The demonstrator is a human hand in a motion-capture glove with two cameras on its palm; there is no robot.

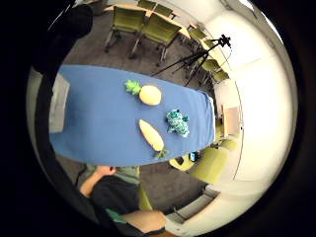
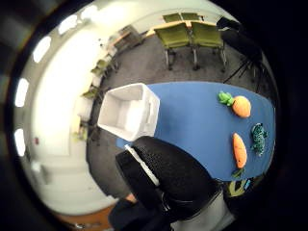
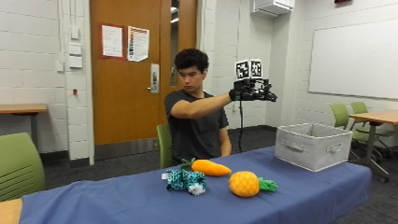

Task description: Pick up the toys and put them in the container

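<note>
Tabletop: blue cloth. Container: pale grey fabric. Carrot toy: orange, green top. Pineapple toy: yellow-orange, green leaves. Third plush toy: teal and black pattern with white. Right hand: black glove.

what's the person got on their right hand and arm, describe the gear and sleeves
The right hand wears a black glove with bulky black hardware on it. In the thumb side palm view the glove's rounded, finely textured black fabric shows with a thin white strip across it. The dark short-sleeved t-shirt ends above the elbow, so the forearm is uncovered. No watch or wristband shows.
</note>
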